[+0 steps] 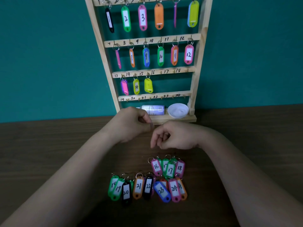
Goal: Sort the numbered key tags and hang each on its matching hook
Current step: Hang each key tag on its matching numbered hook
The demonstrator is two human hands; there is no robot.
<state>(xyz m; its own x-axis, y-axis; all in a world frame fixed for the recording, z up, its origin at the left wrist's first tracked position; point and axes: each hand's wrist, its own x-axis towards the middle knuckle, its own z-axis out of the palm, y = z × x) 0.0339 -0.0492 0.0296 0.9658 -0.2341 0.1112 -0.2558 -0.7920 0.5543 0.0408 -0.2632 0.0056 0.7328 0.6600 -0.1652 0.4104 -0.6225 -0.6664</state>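
Near row: loose key tags [147, 188] lie flat on the desk [49, 153], farthest out in front of the rack [198, 63]; labels read 19, 19, 20, 21, 22, 23, 24, and several tags overlap
Next cluster: tag 16 [156, 167], tag 17 [170, 170] and tag 18 [179, 168] lie touching side by side, a little closer to the rack than that row; another green tag is partly under tag 17
Right grip [175, 136]: above the desk between that cluster and the rack's foot, fingers loosely curled, nothing in it
Left grip [131, 126]: just beside the right one and nearer the rack's foot, fingers curled toward the thumb; blur hides whether they pinch anything
Rack foot: a white bottle [153, 109] lies on its side on the base ledge, with a white bowl [178, 110] beside it
Bottom rail [154, 97]: hooks 19 to 24 are bare
Third rail [172, 71]: tags hang at 13, 14 and 15; hooks 16, 17 and 18 are bare
Second rail [165, 40]: a tag hangs on each hook from 7 to 12
Top rail [167, 0]: six tags hang, three showing 1, 2 and 3
Backdrop: a teal wall [41, 54] stands behind the rack
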